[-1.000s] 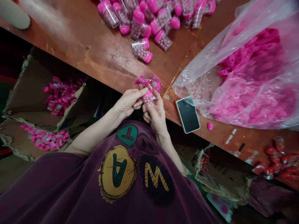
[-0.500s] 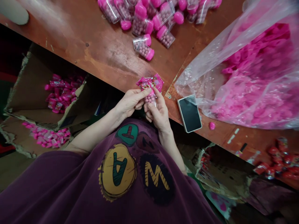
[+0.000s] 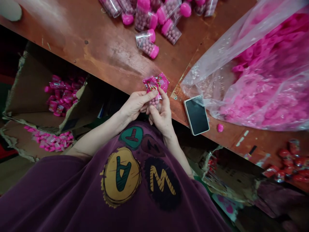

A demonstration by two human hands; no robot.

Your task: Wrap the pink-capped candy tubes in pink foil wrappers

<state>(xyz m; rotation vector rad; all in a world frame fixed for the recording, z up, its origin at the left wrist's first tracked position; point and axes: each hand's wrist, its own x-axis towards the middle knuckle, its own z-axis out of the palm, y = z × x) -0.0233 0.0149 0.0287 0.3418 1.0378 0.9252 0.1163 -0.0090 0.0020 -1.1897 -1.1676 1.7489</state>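
Observation:
Between my two hands is a small clear bottle of pink candy balls [image 3: 154, 101], its capped end pointing away from me. My left hand [image 3: 135, 104] pinches it from the left, the thumb lying across the cap end. Fingers of my right hand [image 3: 162, 114] close round its right side and lower end. A patterned pink wrapper [image 3: 163, 82] shows at the far end of the bottle; how it is joined there I cannot make out. Farther up the table lie two filled bottles [image 3: 147, 45] with pink caps, side by side.
More filled bottles [image 3: 145, 19] are heaped at the table's far side. A clear bag of pink pieces [image 3: 263, 103] lies at right, beside a phone [image 3: 196, 115] and one pink cap [image 3: 220, 128]. Red-wrapped items [image 3: 287, 164] sit far right. A cardboard box [image 3: 24, 93] holding pink bottles stands below, left.
The view has shifted slightly, so the table items sit a little higher in the picture. Both hands keep hold of the bottle, with only small finger movement.

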